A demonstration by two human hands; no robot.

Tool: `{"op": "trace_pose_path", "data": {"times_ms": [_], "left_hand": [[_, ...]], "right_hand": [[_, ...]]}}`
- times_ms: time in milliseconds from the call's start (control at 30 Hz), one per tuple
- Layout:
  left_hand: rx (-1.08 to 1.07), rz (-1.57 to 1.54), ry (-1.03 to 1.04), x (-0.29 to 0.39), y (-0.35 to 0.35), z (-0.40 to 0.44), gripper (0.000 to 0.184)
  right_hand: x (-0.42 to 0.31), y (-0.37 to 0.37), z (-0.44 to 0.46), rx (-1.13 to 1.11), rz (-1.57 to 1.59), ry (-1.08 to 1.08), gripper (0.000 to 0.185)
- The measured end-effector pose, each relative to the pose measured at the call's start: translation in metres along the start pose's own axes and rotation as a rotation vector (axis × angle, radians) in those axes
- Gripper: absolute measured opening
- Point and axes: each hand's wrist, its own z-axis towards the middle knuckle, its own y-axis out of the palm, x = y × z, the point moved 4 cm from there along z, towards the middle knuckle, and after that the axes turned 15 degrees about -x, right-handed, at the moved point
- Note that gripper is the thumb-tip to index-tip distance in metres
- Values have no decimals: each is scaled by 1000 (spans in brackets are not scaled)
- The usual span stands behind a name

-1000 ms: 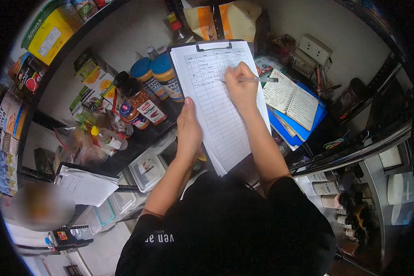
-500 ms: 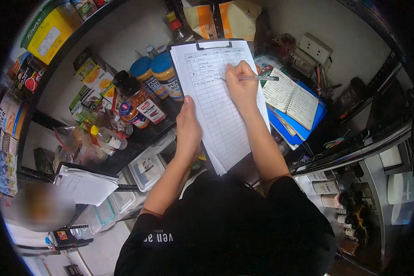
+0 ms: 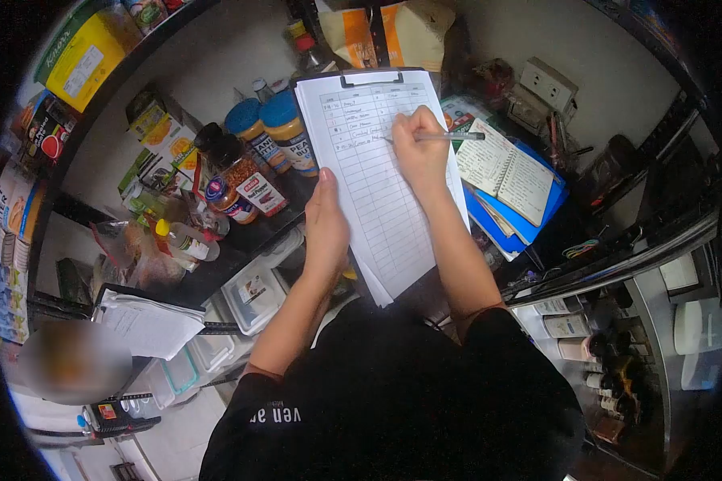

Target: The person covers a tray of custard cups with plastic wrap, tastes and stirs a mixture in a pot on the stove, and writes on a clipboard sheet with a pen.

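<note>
Grey and slim-barrelled, the pen (image 3: 457, 136) sits pinched in our right hand's (image 3: 422, 148) curled fingers, tip at a handwritten row of the white gridded sheet (image 3: 393, 216). Our left hand (image 3: 327, 228) clasps the black clipboard (image 3: 299, 103) beneath, fingers mostly hidden; we should brace it, keeping strokes inside the row. Rightward lies a white spiral notebook (image 3: 525, 188).
</note>
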Motion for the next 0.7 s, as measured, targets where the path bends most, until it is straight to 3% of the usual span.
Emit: {"op": "trace_pose_path", "data": {"times_ms": [400,467,567,700], "left_hand": [[15,35,9,-1,-5,-1,58],[-2,82,-14,0,-7,-1,58],[26,52,-34,2,-6,-1,58],[23,78,-47,3,-7,-2,58]], "right_hand": [[-6,-19,1,75,87,35,30],[-23,-17,2,40,223,171,31],[-25,-21,6,1,244,206,33],[-24,-23,2,-15,108,152,33]]}}
